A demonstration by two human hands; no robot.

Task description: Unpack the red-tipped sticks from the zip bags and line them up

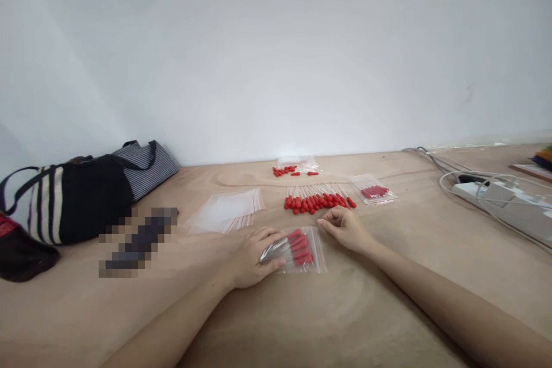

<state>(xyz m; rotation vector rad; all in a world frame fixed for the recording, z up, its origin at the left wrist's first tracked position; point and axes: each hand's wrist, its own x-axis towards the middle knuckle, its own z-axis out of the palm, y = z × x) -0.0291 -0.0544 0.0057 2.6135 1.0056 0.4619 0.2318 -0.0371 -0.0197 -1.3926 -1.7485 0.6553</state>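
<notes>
A clear zip-lock bag (319,250) lies flat on the table, with several red-tipped sticks (301,248) inside. The fingers and thumb of my left hand (256,256) are closed on its left end. My right hand (345,227) is just beyond the bag's upper right corner, its fingers curled and the thumb and forefinger together. Whatever that pinch holds, if anything, does not show. Behind both hands is a row of loose red-tipped sticks (319,201), red ends towards me. A second filled bag (374,190) lies to the right of this row.
Flat clear bags (226,210) lie stacked left of the row. Small red pieces (284,171) and more plastic (299,162) are near the wall. Bags (90,201) stand at left beside a pixelated patch. A power strip (500,198) with cables is at right.
</notes>
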